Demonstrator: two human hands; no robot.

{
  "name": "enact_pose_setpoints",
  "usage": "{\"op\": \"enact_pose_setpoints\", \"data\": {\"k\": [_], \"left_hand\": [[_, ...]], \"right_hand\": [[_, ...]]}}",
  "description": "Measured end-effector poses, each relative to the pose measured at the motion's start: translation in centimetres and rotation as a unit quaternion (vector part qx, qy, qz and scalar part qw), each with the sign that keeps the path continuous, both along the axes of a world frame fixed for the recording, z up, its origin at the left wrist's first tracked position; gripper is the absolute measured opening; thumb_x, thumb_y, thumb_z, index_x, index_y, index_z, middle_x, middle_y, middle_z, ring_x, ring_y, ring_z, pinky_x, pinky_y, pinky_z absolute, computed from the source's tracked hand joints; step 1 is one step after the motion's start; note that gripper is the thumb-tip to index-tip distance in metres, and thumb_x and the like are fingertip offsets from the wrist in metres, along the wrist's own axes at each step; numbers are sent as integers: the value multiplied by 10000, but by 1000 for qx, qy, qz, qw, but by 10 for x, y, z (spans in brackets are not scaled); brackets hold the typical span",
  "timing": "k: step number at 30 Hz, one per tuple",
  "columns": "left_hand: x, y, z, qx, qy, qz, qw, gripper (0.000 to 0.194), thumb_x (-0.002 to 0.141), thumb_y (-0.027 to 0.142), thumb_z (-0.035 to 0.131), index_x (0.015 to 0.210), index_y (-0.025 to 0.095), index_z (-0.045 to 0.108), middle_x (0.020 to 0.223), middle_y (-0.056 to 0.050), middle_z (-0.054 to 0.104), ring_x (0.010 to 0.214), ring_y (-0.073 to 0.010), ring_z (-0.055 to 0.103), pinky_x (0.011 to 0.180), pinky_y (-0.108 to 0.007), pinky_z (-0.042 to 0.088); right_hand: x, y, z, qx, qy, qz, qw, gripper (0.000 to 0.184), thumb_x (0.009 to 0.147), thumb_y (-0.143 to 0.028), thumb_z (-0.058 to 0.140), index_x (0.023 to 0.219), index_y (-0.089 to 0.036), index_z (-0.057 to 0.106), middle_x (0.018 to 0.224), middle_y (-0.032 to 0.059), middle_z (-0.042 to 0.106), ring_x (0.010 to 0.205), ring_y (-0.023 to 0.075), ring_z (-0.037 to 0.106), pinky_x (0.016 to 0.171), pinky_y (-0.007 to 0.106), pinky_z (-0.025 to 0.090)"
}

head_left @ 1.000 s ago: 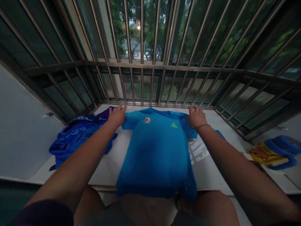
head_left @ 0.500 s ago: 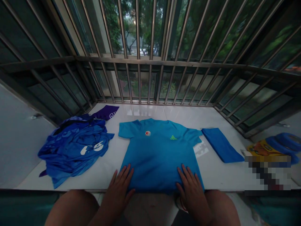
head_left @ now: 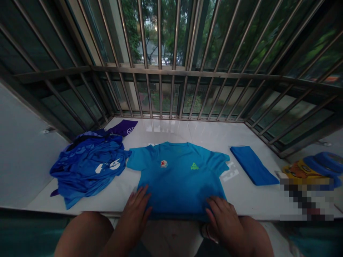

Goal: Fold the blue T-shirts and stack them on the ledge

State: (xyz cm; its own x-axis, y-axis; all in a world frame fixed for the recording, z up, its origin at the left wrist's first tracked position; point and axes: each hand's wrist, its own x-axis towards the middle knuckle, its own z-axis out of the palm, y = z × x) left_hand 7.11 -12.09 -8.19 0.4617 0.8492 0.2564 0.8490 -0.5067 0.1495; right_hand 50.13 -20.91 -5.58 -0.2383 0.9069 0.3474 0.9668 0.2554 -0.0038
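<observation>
A bright blue T-shirt (head_left: 179, 175) lies flat, chest up, on the white ledge (head_left: 241, 196), with a small red-star badge and a green logo on it. My left hand (head_left: 137, 210) rests on the shirt's lower left hem, fingers stretched out and flat. At the lower right hem, my right hand (head_left: 224, 219) presses down with fingers slightly curled over the cloth. Both hands sit at the near edge of the ledge, above my bare knees.
A heap of darker blue clothes (head_left: 88, 166) with a purple piece (head_left: 123, 127) lies to the left. A folded blue garment (head_left: 253, 165) lies to the right. Metal window bars (head_left: 171, 71) enclose the ledge. A yellow and blue item (head_left: 311, 169) sits far right.
My hands came back from the shirt's shoulders to its bottom hem. The shirt has slid nearer to me, and my right fingers have curled at the hem.
</observation>
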Motion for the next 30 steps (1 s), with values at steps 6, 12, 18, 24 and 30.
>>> {"op": "enact_pose_setpoints", "data": {"k": [6,12,18,24,30], "left_hand": [[104,96,44,-82,-21,-109,990,507,1157,409,455,1607,211,579,1765,-132,473,1648,-330,440,1342,-635,400],[220,175,59,-148,17,-191,970,569,1167,447,413,1649,172,541,1818,-146,363,1696,-317,346,1394,-584,294],[264,238,46,-149,9,-203,968,597,1139,467,448,1689,241,494,1822,-94,370,1697,-316,342,1396,-639,235],[262,259,28,-156,-10,-190,969,709,1117,582,441,1748,262,393,1854,-86,299,1723,-306,272,1416,-606,145],[263,258,28,-162,-5,-186,969,765,1104,609,441,1770,244,343,1859,-82,289,1729,-298,256,1425,-573,129]], "right_hand": [[24,127,43,-74,23,-123,989,401,1102,-207,477,1407,-206,737,1535,135,676,1407,316,620,1204,475,468],[106,209,49,-147,54,-235,959,589,986,-61,446,1543,-96,633,1650,236,560,1475,351,572,1199,501,470],[171,220,42,-194,134,-253,938,286,959,-239,632,1171,-152,802,1205,164,794,1179,288,723,1018,357,530],[208,210,42,-193,325,-258,889,542,1043,-658,497,901,-186,724,844,86,751,827,236,726,747,317,558],[193,208,46,-214,502,-222,808,588,920,-763,692,1015,-183,732,815,86,776,690,216,713,607,316,589]]}}
